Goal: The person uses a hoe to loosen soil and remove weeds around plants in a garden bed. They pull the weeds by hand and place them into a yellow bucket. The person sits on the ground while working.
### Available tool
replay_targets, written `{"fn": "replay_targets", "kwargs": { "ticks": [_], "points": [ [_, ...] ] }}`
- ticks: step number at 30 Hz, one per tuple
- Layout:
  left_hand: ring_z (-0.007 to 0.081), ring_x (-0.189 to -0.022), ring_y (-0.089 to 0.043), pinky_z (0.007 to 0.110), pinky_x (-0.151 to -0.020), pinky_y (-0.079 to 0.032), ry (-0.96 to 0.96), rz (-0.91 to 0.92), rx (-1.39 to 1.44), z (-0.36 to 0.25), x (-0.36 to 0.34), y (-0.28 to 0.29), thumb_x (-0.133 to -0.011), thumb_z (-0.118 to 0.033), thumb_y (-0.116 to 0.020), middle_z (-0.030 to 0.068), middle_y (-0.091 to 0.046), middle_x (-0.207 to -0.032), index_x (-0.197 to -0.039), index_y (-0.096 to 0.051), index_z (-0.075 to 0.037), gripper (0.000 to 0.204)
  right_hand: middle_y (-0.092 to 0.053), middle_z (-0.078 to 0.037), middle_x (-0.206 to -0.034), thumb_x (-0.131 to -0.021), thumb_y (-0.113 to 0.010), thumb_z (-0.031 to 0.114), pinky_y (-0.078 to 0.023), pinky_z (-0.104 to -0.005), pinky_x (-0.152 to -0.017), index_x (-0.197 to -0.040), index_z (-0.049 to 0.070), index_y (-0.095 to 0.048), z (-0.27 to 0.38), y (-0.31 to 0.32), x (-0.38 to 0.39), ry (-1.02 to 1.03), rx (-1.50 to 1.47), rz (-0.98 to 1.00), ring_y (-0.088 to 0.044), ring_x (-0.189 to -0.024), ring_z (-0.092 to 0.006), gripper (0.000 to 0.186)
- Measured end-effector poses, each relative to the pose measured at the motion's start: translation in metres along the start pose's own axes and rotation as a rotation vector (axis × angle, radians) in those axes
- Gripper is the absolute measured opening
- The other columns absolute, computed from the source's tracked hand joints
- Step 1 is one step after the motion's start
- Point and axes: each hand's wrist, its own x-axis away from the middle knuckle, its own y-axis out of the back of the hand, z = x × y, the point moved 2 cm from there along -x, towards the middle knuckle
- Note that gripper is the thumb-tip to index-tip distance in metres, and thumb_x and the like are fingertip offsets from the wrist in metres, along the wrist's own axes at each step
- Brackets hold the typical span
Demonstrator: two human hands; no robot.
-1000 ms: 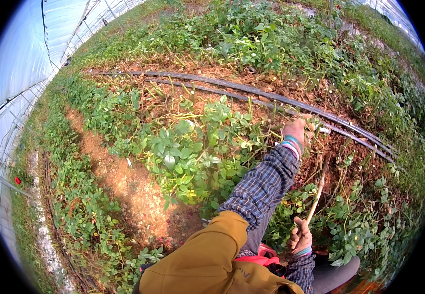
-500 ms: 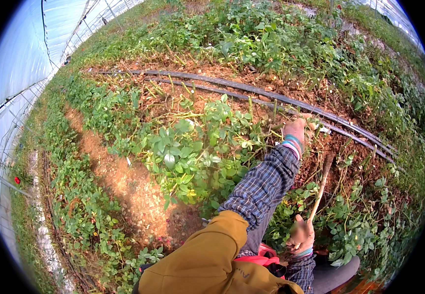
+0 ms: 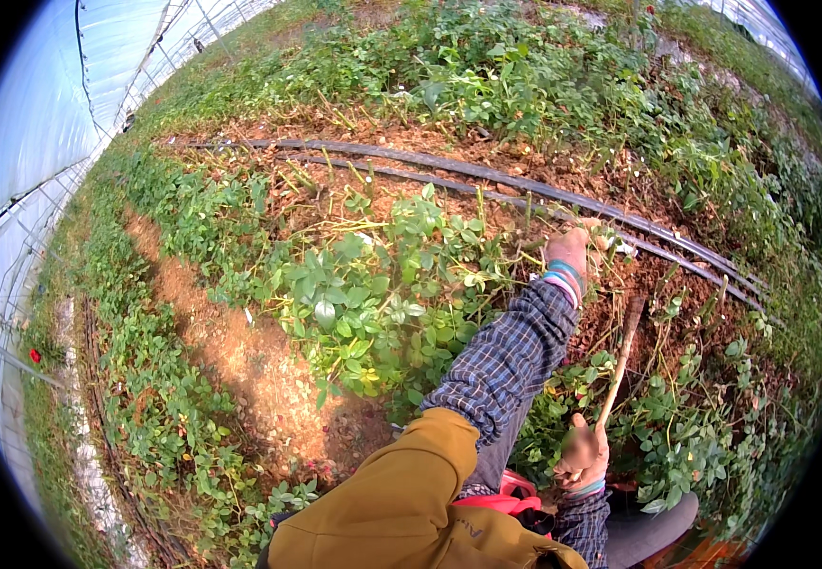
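Observation:
My left hand (image 3: 570, 248) reaches far out, low among cut plant stems beside the black hoses. Its fingers curl down and look closed, but what they grip is hidden behind the hand. Nearer my body, my right hand (image 3: 584, 457) is wrapped round a long wooden handle (image 3: 617, 379). This wooden-handled tool points up and away, and its dark far end (image 3: 636, 306) rests close to the reddish soil; the kind of tool does not show. Left of my left forearm grows a leafy green bush (image 3: 354, 303), its stems leaning over toward that hand.
Two black irrigation hoses (image 3: 487, 175) run along the soil bed beyond my left hand. A bare dirt path (image 3: 250, 370) lies to the left between plant rows. More foliage (image 3: 525, 81) fills the far side. Translucent greenhouse sheeting (image 3: 32, 123) stands at the left.
Hardly anything differs. The view has shifted very slightly; both hands and the wooden-handled tool stay in nearly the same places.

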Motion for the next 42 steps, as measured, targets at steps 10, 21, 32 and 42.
{"fn": "replay_targets", "kwargs": {
  "ticks": [10, 21, 32, 42],
  "points": [
    [0.0119, -0.048, -0.046, 0.025, -0.038, -0.036, -0.02, 0.08, -0.004, -0.011, 0.02, 0.004, -0.084, -0.009, -0.04, 0.0062, -0.064, -0.074, -0.105, -0.067, -0.01, 0.034, -0.052, -0.001, -0.082, -0.098, -0.042, 0.027, -0.042, -0.0275, -0.05, -0.123, 0.001, -0.052, 0.004, -0.011, 0.01, 0.063, -0.176, 0.303, -0.05, -0.064, -0.011, 0.037],
    [0.0136, -0.055, -0.057, 0.025, -0.04, -0.038, -0.06, 0.25, -0.047, -0.004, -0.009, 0.002, -0.088, -0.015, -0.042, 0.0002, -0.064, -0.079, -0.115, -0.059, -0.009, 0.033, -0.052, 0.0, -0.064, -0.1, -0.038, 0.03, -0.03, -0.0212, -0.035, -0.126, 0.004, -0.049, 0.007, -0.076, 0.042, -0.035, -0.164, -0.152, -0.035, -0.037, -0.0048, 0.038],
    [0.0082, -0.048, -0.042, 0.024, -0.041, -0.028, 0.004, 0.258, -0.092, 0.017, 0.012, -0.016, -0.088, -0.015, -0.038, -0.0015, -0.062, -0.079, -0.114, -0.06, -0.008, 0.035, -0.057, 0.001, -0.061, -0.09, -0.054, 0.024, -0.033, -0.018, -0.036, -0.121, 0.005, -0.056, 0.0, -0.119, 0.162, 0.227, 0.836, -0.809, -0.044, -0.039, -0.004, 0.037],
    [0.0069, -0.047, -0.041, 0.024, -0.039, -0.028, 0.005, 0.213, -0.181, 0.037, 0.025, -0.037, -0.091, -0.014, -0.035, -0.0021, -0.061, -0.078, -0.118, -0.059, -0.007, 0.036, -0.059, -0.003, -0.06, -0.093, -0.051, 0.024, -0.029, -0.0229, -0.032, -0.12, 0.009, -0.053, 0.056, -0.051, 0.163, 0.467, 0.659, -1.13, -0.041, -0.036, -0.0076, 0.032]
  ]
}}
